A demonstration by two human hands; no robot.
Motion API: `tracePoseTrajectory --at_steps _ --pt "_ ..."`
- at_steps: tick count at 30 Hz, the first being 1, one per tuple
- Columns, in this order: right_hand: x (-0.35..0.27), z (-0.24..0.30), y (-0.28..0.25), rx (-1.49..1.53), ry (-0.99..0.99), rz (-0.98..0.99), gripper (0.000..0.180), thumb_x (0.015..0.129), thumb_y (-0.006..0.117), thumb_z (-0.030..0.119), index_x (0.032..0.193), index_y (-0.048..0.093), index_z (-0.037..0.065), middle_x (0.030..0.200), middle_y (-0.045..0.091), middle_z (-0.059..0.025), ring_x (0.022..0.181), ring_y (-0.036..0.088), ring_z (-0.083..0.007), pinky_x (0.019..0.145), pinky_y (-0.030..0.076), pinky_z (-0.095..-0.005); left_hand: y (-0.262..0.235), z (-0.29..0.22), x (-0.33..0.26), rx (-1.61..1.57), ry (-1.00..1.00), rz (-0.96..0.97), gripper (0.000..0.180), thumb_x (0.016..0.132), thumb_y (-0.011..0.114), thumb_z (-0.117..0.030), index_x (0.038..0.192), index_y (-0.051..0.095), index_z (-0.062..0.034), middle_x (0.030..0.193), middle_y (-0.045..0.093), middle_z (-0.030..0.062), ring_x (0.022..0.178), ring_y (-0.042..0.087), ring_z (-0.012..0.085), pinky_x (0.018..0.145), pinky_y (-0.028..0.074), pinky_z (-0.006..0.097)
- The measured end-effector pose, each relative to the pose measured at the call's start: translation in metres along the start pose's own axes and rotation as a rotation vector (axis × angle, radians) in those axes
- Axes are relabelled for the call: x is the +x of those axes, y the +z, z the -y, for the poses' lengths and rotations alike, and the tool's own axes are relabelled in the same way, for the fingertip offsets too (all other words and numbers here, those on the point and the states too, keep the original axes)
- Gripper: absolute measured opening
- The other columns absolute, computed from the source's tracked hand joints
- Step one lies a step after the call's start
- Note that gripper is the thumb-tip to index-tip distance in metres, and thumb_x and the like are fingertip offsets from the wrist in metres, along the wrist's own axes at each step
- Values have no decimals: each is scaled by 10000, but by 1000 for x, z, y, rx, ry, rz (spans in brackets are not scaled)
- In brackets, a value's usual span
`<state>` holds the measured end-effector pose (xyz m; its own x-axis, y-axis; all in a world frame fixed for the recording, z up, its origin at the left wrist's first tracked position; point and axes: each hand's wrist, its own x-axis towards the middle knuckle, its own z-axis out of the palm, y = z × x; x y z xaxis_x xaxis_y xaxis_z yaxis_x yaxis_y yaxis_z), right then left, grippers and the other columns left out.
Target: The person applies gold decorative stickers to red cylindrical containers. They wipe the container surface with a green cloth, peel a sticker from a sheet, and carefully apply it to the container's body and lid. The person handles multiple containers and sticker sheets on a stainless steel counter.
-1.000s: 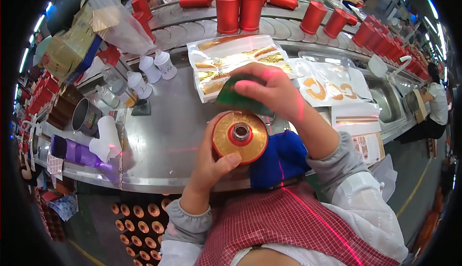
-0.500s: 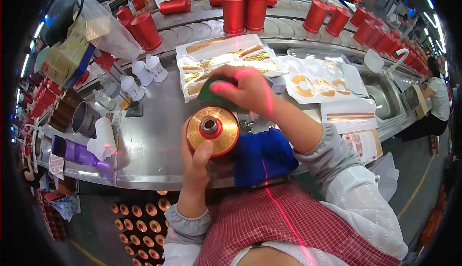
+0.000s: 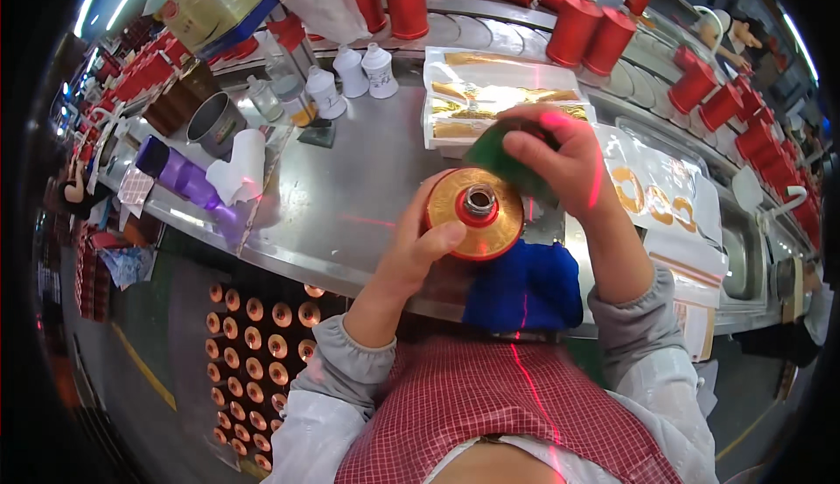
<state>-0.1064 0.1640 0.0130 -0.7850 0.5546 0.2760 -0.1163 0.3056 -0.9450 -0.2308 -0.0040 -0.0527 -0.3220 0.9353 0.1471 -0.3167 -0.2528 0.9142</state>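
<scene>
My left hand [image 3: 418, 243] grips a red bottle [image 3: 477, 213] from its left side, thumb on the shoulder. Gold film covers the shoulder around the bare, uncapped neck. Just above and to the right of the neck, my right hand [image 3: 564, 156] pinches a flat dark green pad [image 3: 503, 153]. The pad is slightly blurred and its contact with the bottle's edge cannot be made out. A blue cloth [image 3: 525, 290] lies bunched at the table's front edge, right beside the bottle. Behind the hands lie sheets of gold foil decals [image 3: 464, 103] on white backing.
Small white bottles [image 3: 378, 71] stand at the back left, near a grey metal pot [image 3: 217, 125] and a purple flask [image 3: 179, 173]. Red bottles [image 3: 575, 31] stand on the conveyor behind. Ring decals [image 3: 656, 197] and a sink [image 3: 744, 252] are to the right. Gold-topped bottles [image 3: 254, 337] fill the floor at left.
The view has swung left, so everything sits further right in the picture. My left hand still holds the bottle; my right hand with the green pad stays near its top.
</scene>
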Motion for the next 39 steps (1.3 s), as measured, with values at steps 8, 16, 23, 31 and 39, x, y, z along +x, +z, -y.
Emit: tracePoseTrajectory --at_steps 8,16,23,31,39 --pt "13 -5 3 -270 -70 54 274 870 665 161 1105 647 20 947 692 -99 872 637 -138 789 513 -285 4 -7 1 8 40 -41 724 827 662 -274 1390 327 34 1299 497 145 1202 498 209 1042 376 344" --pt "30 1 -1 -531 -176 -7 234 875 667 122 1077 659 4 946 687 -67 892 625 -115 796 503 -274 14 5 -5 189 170 -169 684 815 684 -229 1357 349 21 1270 504 150 1170 515 206 1007 408 342" --pt "36 9 7 -255 -87 217 270 846 691 112 1096 657 16 944 680 -31 889 626 -130 814 496 -271 7 5 0 110 137 -96 707 800 692 -301 1348 377 17 1249 526 130 1153 524 195 1001 409 338" --pt "44 6 11 -370 -167 208 248 859 671 107 1090 655 18 930 680 -70 892 619 -114 818 492 -262 -2 3 6 72 72 -31 753 782 711 -340 1359 383 16 1258 525 132 1171 513 197 1015 395 332" --pt "42 3 7 -260 -36 118 258 866 685 131 1097 651 20 966 675 -39 905 604 -87 823 499 -266 0 0 4 120 171 -120 734 810 690 -289 1382 347 19 1267 516 136 1183 506 208 1031 380 336"
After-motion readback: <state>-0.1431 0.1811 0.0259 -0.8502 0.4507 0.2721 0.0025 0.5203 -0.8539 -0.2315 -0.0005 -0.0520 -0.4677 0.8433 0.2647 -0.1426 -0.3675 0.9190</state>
